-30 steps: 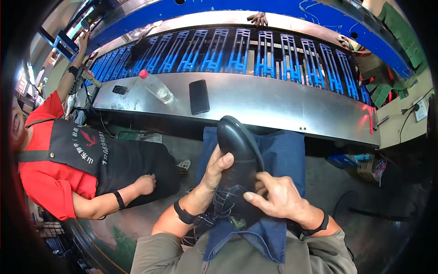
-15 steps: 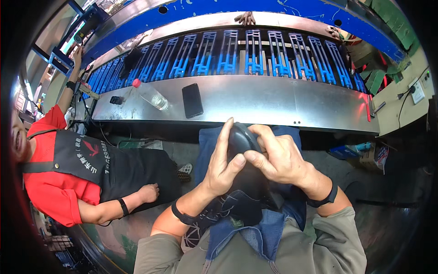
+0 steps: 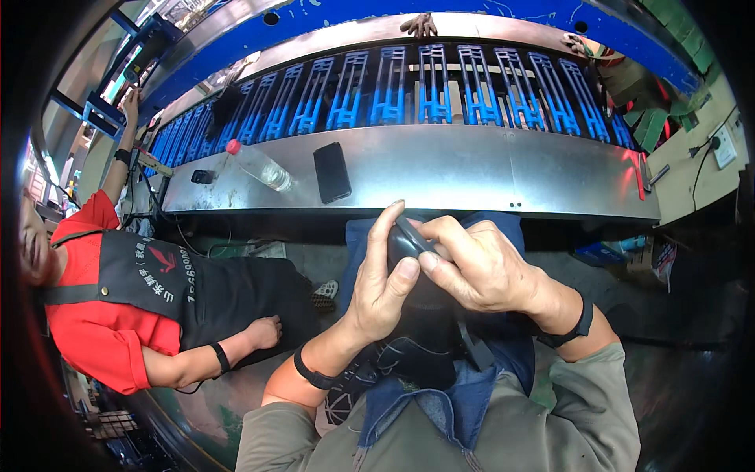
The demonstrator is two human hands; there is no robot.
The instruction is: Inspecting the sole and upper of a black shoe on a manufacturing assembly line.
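I hold a black shoe (image 3: 425,318) in front of my lap, its rounded toe pointing away from me toward the bench. My left hand (image 3: 376,287) is closed around the left side of the toe, forefinger stretched along its edge and thumb on top. My right hand (image 3: 484,267) grips the other side, with its thumb pressed near the left thumb and its fingers curled over the toe's edge. A dark sole-like edge shows along the shoe's right side below this hand. The shoe's dark opening faces my chest, and my palms hide part of the toe.
Ahead runs a metal bench (image 3: 440,169) with a phone (image 3: 332,172), a clear bottle (image 3: 263,168) and a small black object (image 3: 202,177). Behind it stand blue racks (image 3: 389,94). A co-worker in a red shirt (image 3: 102,350) sits at left. Another person's hand (image 3: 419,25) rests beyond the racks.
The shoe has tilted a little, showing more of the sole-like edge on its right. My right fingers have curled closer to the toe. The co-worker's lower hand has shifted slightly right.
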